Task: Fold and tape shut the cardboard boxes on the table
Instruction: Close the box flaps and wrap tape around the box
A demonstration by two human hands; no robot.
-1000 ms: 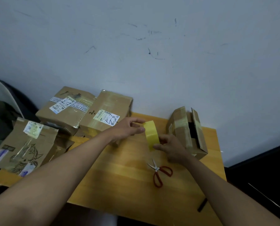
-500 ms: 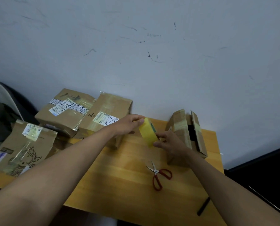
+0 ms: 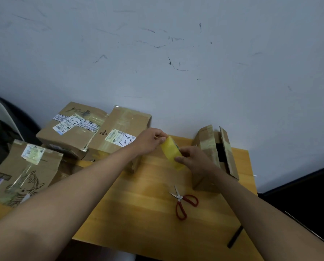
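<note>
I hold the yellow roll of packing tape (image 3: 172,155) above the pale wooden table (image 3: 142,200), tilted between my two hands. My left hand (image 3: 149,140) pinches its upper far edge with curled fingertips, and my right hand (image 3: 192,158) curls round its lower near side, thumb lying on the yellow face. I judge I am hunting for the loose end of the tape. To do that well I should keep the left pinch firm so the roll cannot spin, run the right thumbnail slowly round the face until it catches, then peel a short tab straight off without letting it fold back on itself.

Just beyond my right hand stands the small brown cardboard box with a dark open gap between its flaps (image 3: 214,157); it looks not yet taped. Below my right hand, near but apart from it, lie the red-handled scissors (image 3: 183,203), ready for the cut. Past my left wrist sits a heap of brown labelled cardboard parcels (image 3: 93,134).

I cannot make out the tape's free end, and my right arm hides the box's near lower corner. Whether the heaped parcels are all sealed is hard to tell.
</note>
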